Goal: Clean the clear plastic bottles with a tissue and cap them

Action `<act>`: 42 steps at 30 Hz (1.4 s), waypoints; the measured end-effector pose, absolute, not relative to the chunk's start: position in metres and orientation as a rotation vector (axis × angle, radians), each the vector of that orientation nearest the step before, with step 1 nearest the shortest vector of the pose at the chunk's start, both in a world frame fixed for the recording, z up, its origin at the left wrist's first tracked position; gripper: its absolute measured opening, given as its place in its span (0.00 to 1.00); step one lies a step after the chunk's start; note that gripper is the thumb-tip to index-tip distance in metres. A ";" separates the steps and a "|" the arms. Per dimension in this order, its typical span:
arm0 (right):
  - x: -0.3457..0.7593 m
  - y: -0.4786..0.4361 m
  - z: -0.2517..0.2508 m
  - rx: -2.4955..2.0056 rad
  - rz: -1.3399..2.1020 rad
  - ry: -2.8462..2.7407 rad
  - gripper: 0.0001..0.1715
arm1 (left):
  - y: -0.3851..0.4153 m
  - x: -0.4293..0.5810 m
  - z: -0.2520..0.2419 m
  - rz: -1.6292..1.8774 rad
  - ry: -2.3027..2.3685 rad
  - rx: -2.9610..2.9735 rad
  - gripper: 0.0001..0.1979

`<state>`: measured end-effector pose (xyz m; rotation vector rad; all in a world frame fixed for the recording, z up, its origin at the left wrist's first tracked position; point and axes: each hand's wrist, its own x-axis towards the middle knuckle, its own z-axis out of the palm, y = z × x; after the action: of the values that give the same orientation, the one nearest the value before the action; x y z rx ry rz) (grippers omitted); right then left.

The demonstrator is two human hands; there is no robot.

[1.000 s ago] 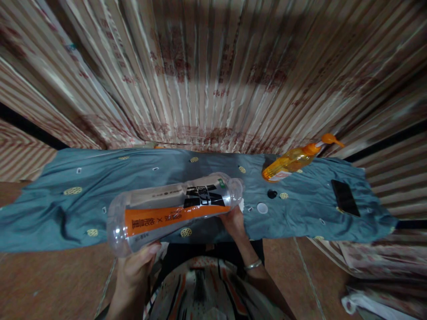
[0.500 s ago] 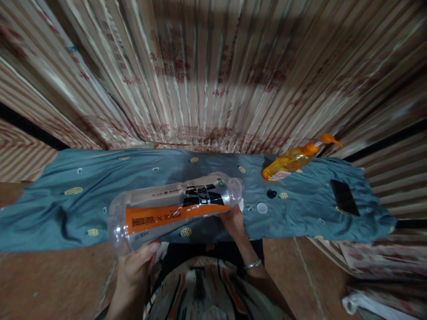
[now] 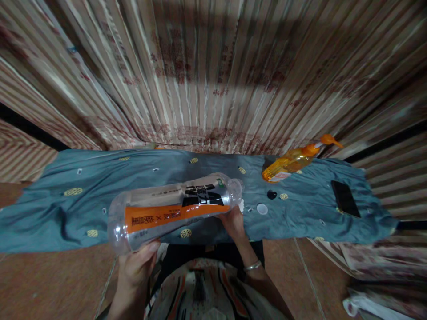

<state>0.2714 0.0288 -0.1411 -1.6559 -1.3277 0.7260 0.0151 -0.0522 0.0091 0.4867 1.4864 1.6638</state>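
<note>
A large clear plastic bottle with an orange, black and silver label lies sideways in front of me, its neck to the right and no cap on the mouth. My left hand is closed around the underside near its base, thumb along the near side. Under the neck end, my right hand grips the bottle; its fingers are mostly hidden behind it. A small white piece, perhaps tissue, shows beside the right fingers. Right of the neck lie a white round disc and a small black cap.
A teal cloth with pineapple prints covers the narrow table. An orange pump bottle stands at the back right. Farther right lies a black phone. Striped curtains hang behind and at both sides.
Almost nothing differs. The bottle has turned very slightly about its length in my hands, and both hands stay in the same places.
</note>
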 end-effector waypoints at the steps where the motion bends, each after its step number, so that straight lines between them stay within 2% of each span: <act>1: 0.271 0.029 -0.140 -1.666 0.736 -1.326 0.22 | -0.050 0.016 0.010 1.711 1.473 0.476 0.19; 11: 0.272 0.029 -0.136 -1.693 0.750 -1.320 0.24 | -0.045 0.015 0.007 1.817 1.412 0.484 0.25; 19: 0.272 0.029 -0.142 -1.659 0.712 -1.343 0.24 | -0.045 0.016 0.009 1.779 1.384 0.542 0.21; 42: 0.276 0.028 -0.146 -1.635 0.766 -1.368 0.27 | -0.048 0.013 0.003 1.726 1.483 0.600 0.24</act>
<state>0.2759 0.0277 -0.1463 -1.6349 -1.3682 0.7656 0.0135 -0.0478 0.0031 0.6001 1.4830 1.7262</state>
